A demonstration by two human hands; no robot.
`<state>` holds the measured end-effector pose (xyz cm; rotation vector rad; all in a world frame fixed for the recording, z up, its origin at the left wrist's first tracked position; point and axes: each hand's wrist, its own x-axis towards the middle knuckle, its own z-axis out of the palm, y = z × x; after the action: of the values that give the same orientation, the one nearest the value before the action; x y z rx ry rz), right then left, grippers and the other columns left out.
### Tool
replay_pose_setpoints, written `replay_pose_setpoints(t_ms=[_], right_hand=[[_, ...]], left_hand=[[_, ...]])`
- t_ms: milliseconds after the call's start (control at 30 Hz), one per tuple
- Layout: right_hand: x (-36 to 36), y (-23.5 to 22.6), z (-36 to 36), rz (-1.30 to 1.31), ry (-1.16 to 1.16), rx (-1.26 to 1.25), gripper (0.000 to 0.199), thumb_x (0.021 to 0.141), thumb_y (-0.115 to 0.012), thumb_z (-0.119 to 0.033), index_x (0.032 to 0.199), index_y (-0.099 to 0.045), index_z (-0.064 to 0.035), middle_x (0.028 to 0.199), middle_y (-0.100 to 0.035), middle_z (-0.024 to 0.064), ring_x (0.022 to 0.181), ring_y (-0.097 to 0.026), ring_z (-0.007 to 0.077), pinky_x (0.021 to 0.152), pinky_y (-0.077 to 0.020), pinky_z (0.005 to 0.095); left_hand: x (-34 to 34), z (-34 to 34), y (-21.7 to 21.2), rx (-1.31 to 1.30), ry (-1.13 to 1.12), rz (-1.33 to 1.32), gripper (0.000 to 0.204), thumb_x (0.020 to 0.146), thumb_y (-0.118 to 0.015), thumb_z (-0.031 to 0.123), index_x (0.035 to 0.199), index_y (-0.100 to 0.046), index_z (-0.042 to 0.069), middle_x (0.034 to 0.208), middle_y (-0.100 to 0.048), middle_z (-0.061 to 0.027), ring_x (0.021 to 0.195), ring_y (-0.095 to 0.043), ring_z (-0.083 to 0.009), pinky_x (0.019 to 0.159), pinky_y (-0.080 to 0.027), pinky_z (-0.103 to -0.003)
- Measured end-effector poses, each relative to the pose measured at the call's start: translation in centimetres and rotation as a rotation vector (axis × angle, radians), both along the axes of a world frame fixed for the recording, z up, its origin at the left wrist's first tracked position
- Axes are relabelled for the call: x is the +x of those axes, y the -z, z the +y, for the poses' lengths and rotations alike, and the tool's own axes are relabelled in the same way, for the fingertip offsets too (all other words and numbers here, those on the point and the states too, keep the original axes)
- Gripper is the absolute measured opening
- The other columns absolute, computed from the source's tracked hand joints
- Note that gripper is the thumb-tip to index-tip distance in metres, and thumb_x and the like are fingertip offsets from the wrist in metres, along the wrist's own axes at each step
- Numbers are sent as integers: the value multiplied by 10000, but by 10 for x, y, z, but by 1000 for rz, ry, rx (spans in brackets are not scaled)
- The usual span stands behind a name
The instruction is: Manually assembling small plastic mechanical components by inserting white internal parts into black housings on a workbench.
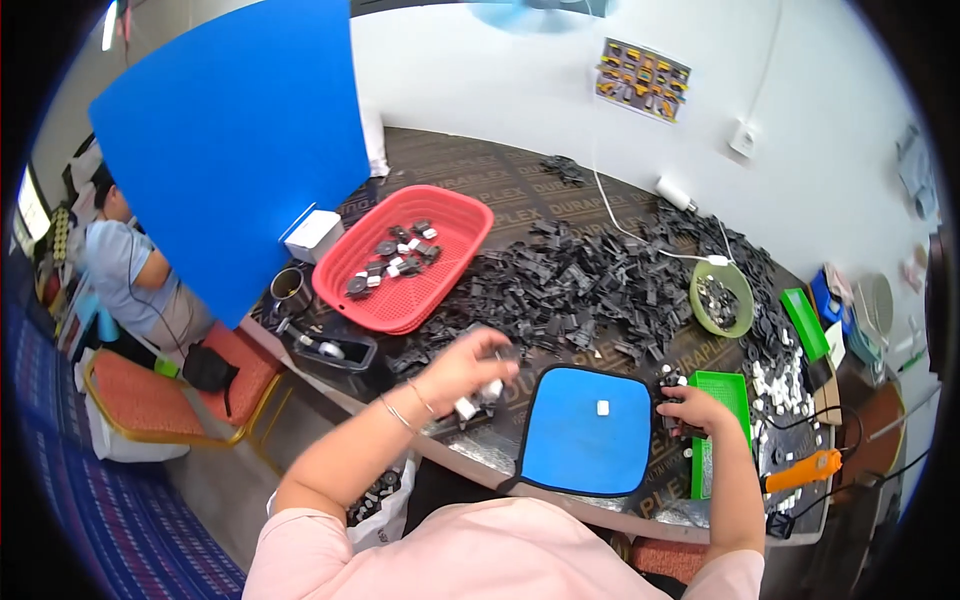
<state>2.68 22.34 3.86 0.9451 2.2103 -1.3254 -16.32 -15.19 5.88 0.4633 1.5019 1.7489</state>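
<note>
a white wall [560, 90] runs behind a dark worktable [470, 170] and carries a colourful picture sheet [643, 80] and a white socket [742, 139] with a cable hanging from it. a big blue panel [230, 140] stands at the table's left end. to the left, a chair with an orange seat and gold frame [150, 400] stands on a grey floor [215, 490], beside a blue patterned carpet [90, 510]. the light is bright and even.

One red basket [455, 262], one green bowl [722, 298], one blue mat [585, 430], two green trays [735, 390]. One orange tool [805, 470]. Black parts [590, 280] piled too many to count.
</note>
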Motion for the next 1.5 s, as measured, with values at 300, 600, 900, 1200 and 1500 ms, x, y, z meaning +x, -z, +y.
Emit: replay_pose_setpoints(t_ms=[300, 600, 900, 1200, 1500], right_hand=[[-30, -27, -1, 32, -48, 93, 587, 819, -740, -216, 1312, -528, 20, 968, -673, 92, 535, -585, 133, 531, -489, 281], [-111, -93, -83, 415, -334, 79, 523, 873, -673, -298, 1321, -548, -59, 1048, -642, 96, 833, -587, 91, 666, -511, 287], [-311, -127, -252, 628, 72, -908, 638, 902, -578, -524, 1320, -482, -51, 1462, -310, 223, 1272, -413, 368, 1008, -360, 573], [-296, -65, -214, 848, -2, -799, 359, 887, -649, -373, 1117, -600, -101, 992, -631, 16, 907, -569, 117, 780, -466, 317], [-63, 34, -150, 695, -432, 387, 371, 817, -712, -284, 1115, -638, -75, 1249, -576, 133, 1182, -536, 307, 978, -445, 398]], left_hand=[[-101, -87, -18, -654, -566, 1132, 769, 734, -766, 386, 1352, -434, 71, 1447, -334, -231, 1350, -330, -398, 1074, -317, -506], [46, -109, 40, -303, -502, 1238, 291, 689, -752, 97, 955, -646, 49, 1258, -520, -184, 1184, -489, -366, 1008, -389, -437], [106, -134, 60, -374, -538, 964, 231, 721, -743, 86, 937, -668, 51, 1191, -580, -150, 1102, -550, -322, 948, -432, -402], [117, -169, 82, -477, -718, 830, 140, 732, -683, 22, 870, -659, 32, 1108, -614, -140, 1056, -578, -294, 949, -434, -382], [77, -87, 67, -333, -326, 1174, 172, 722, -702, 38, 881, -636, 40, 1111, -598, -148, 1033, -550, -356, 914, -437, -428]])
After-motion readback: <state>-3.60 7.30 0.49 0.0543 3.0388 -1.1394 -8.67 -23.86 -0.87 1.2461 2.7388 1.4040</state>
